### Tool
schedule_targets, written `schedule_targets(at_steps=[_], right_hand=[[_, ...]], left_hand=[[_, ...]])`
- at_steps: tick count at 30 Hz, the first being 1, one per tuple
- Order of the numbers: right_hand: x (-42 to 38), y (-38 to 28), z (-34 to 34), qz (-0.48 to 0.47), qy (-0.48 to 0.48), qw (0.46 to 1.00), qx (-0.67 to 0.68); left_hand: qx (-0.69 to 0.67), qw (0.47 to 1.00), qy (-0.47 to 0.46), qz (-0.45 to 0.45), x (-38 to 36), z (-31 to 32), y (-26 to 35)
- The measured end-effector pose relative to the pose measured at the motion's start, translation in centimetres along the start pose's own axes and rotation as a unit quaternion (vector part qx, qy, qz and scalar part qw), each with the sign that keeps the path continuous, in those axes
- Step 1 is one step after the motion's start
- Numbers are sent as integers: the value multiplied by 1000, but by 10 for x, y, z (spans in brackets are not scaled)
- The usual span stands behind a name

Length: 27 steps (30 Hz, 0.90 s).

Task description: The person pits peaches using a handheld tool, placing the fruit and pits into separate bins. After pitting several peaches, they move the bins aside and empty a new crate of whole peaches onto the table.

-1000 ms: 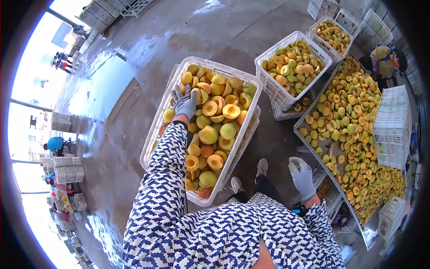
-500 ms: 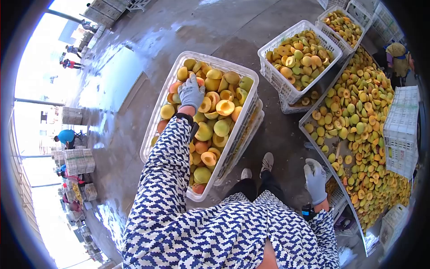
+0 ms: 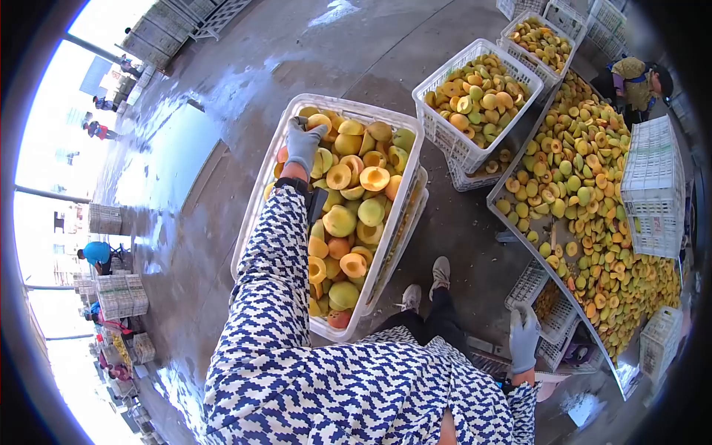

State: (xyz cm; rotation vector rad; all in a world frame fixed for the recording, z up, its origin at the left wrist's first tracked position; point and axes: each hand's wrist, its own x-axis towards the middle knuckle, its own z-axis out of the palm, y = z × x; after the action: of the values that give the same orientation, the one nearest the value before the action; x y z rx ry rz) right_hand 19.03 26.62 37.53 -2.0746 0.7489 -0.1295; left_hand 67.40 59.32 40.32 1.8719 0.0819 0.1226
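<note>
My left hand (image 3: pixel 302 146), in a grey glove, reaches over the far left part of a white plastic crate (image 3: pixel 420 152). Its thumb and fingers are apart and touch the fruit there; I see nothing held between them. Halved apricots or peaches (image 3: pixel 338 176), yellow-orange and green, fill this crate, some with the cut side and pit hollow up. Another crate (image 3: pixel 404 248) sits beneath it. My right hand (image 3: pixel 524 337), also gloved, hangs at my right side above some low crates. Its fingers are loosely bent and apart, with nothing visible in them.
A sloping metal-edged table (image 3: pixel 495 194) heaped with halved fruit (image 3: pixel 586 196) stands to the right, a white crate (image 3: pixel 653 185) on it. Fruit-filled crates (image 3: pixel 419 100) stand ahead. A co-worker (image 3: pixel 634 85) bends at the far right. Wet concrete floor (image 3: pixel 348 52) lies around; people and stacked crates line the left.
My left hand has moved away and left across the fruit, toward the crate's far left side. My right hand hangs slightly lower in view. The view has shifted a little.
</note>
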Motion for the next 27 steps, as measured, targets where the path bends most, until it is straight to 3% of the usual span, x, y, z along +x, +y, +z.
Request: schedule_targets(at_steps=[3,4,5,7,8,10,13,15,21,25,27], right_hand=[[-15,10,-2,24,15,999,-21],[-19,12,-3,38,9,998,-49],[-22,11,-5,42,9,998,-53],[-28,10,-8,73,19,996,-38],[-30,9,-10,76,20,996,-43],[-33,8,-10,55,34,995,-77],[-36,21,-13,54,13,995,-82],[-33,14,-16,52,22,996,-75],[-8,22,-31,40,6,997,-59],[-1,47,-35,61,39,997,15],[1,58,-31,35,22,999,-21]], left_hand=[[-41,998,-30,-29,13,20,6],[19,1000,-14,12,28,29,-18],[259,965,-18,27,28,33,-15],[445,892,12,78,12,46,-3],[443,893,8,75,8,49,3],[529,838,34,130,4,51,11],[520,846,-21,114,8,68,4],[496,853,-8,163,3,82,-8],[478,869,-105,75,6,68,3],[449,876,-39,171,-24,21,26],[458,864,-17,207,-29,4,-4]])
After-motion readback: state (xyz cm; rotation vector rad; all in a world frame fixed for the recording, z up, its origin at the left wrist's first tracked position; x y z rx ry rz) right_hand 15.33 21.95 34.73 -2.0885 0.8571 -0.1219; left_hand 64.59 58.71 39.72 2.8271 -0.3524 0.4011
